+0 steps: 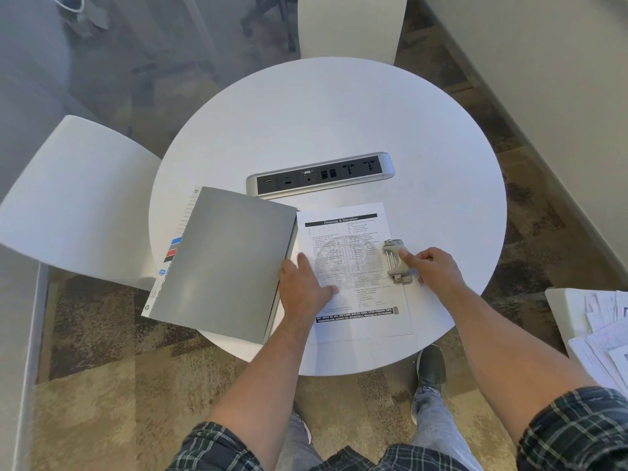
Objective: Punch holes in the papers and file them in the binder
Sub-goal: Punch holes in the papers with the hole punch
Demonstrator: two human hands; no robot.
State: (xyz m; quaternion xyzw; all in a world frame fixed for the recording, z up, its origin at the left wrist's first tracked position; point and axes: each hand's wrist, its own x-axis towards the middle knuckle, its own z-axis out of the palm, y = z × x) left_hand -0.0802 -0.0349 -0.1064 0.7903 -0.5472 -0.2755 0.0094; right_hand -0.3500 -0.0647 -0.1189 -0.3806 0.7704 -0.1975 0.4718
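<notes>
A printed paper (353,232) lies flat on the round white table (339,113), near its front edge. My left hand (304,287) rests flat on the paper's left side, fingers spread. A small metal hole punch (396,261) sits over the paper's right edge. My right hand (433,266) holds the punch from the right, thumb on its lever. A closed grey binder (224,260) with coloured tabs on its left side lies to the left of the paper, touching it.
A silver power and socket strip (321,175) is set into the table behind the paper. White chairs stand at the left (78,198) and at the back (350,25). A pile of loose papers (601,331) lies on a surface at the right.
</notes>
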